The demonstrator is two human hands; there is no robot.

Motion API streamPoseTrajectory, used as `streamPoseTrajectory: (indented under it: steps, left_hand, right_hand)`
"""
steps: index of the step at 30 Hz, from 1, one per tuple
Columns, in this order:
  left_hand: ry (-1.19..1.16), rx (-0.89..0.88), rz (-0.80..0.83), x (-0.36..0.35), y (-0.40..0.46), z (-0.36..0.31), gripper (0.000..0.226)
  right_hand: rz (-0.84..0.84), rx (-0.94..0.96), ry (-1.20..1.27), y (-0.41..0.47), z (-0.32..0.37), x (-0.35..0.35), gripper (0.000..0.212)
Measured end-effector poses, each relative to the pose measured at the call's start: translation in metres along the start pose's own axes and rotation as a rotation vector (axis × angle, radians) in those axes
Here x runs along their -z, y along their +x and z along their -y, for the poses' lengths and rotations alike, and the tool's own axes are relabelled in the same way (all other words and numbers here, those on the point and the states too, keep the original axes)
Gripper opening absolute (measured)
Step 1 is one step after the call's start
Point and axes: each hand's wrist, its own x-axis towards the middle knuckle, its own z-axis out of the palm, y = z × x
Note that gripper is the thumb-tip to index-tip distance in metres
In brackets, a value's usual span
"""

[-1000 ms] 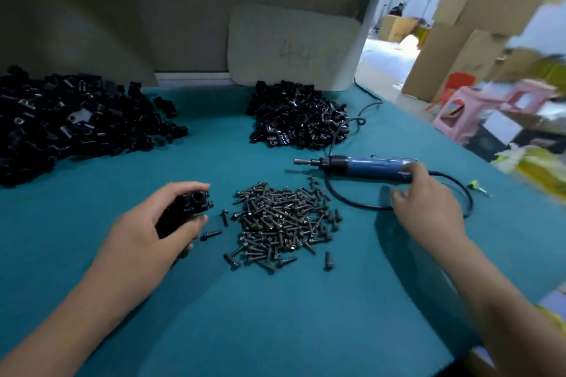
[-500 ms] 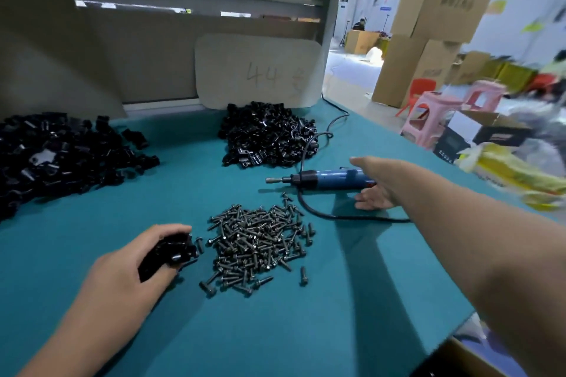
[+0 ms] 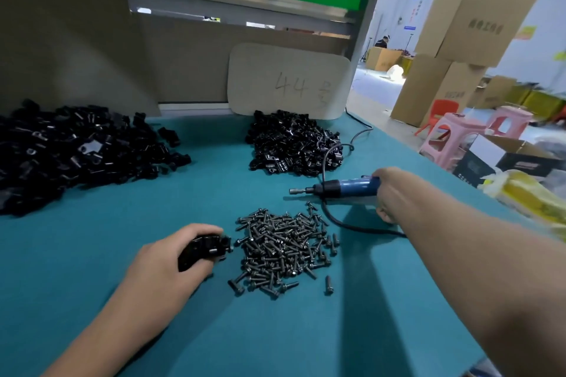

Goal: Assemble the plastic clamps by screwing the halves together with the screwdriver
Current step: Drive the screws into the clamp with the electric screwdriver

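The left hand (image 3: pixel 167 266) is gripping a clamp (image 3: pixel 203 249) at the screws' (image 3: pixel 283 249) nine o'clock, ready for fastening, while the right hand (image 3: pixel 390 193) is closing round the screwdriver (image 3: pixel 346 187).

Screws (image 3: pixel 283 249) between clamp (image 3: pixel 204 249) (left) and screwdriver (image 3: pixel 346 188)

Over the last second the right hand (image 3: pixel 390 193) went from resting its fingertips on the rear of the blue electric screwdriver (image 3: pixel 346 187) to closing around the handle. The tool's rear end came up off the teal mat (image 3: pixel 122 214) while its bit kept pointing left. The head camera tilted upward, so the 2 piles of black parts and the screws slid lower in view, and the green panel and stacked cartons came into sight.
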Motion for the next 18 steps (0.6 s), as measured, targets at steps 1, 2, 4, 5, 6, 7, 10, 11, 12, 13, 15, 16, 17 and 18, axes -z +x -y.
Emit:
streamPoseTrajectory:
  steps: [1,2,4,5,6,7,10,11,12,13,15,16,17,18]
  left_hand:
    - [-0.025,0.020,-0.008,0.001,0.001,0.000,0.045]
    - [-0.048,0.034,-0.013,0.001,0.002,0.000,0.042]
    - [-0.099,0.052,-0.016,0.000,0.001,0.000,0.036]
    - [-0.125,0.059,-0.022,0.000,0.001,0.000,0.033]
    - [-0.151,0.067,-0.031,0.000,0.001,0.000,0.030]
    - [-0.177,0.073,-0.041,0.001,0.000,0.000,0.028]
    - [-0.206,0.080,-0.042,-0.001,-0.001,-0.002,0.027]
    - [-0.225,0.090,-0.036,0.000,-0.001,-0.003,0.028]
    - [-0.255,0.103,-0.024,0.001,0.000,-0.003,0.027]
    - [-0.291,0.114,-0.008,0.002,0.001,-0.003,0.026]
    - [-0.364,0.136,0.014,0.006,0.005,-0.003,0.019]
    - [-0.401,0.149,0.020,0.008,0.007,-0.003,0.019]
    - [-0.436,0.160,0.020,0.009,0.009,-0.004,0.025]
    - [-0.462,0.172,0.012,0.010,0.009,-0.003,0.035]
  right_hand:
    - [-0.039,-0.004,0.088,0.008,-0.001,-0.003,0.021]
    - [-0.079,0.015,0.169,0.012,-0.004,-0.003,0.026]
    - [-0.118,0.063,0.355,0.020,-0.009,-0.003,0.044]
    - [-0.076,0.063,0.457,0.022,-0.013,-0.004,0.048]
    - [-0.014,0.050,0.554,0.023,-0.017,-0.005,0.046]
    - [0.018,0.045,0.622,0.024,-0.020,-0.007,0.044]
    - [-0.059,0.031,0.800,0.030,-0.028,-0.014,0.043]
    - [-0.030,0.028,0.881,0.027,-0.030,-0.019,0.039]
    - [0.019,0.012,0.973,0.025,-0.032,-0.023,0.033]
    - [0.079,-0.012,1.072,0.022,-0.034,-0.026,0.029]
    - [0.230,-0.022,1.254,0.008,-0.036,-0.033,0.028]
    - [0.312,0.007,1.307,-0.001,-0.035,-0.038,0.029]
    - [0.382,0.045,1.320,-0.011,-0.035,-0.043,0.030]
    - [0.439,0.082,1.304,-0.021,-0.035,-0.050,0.029]
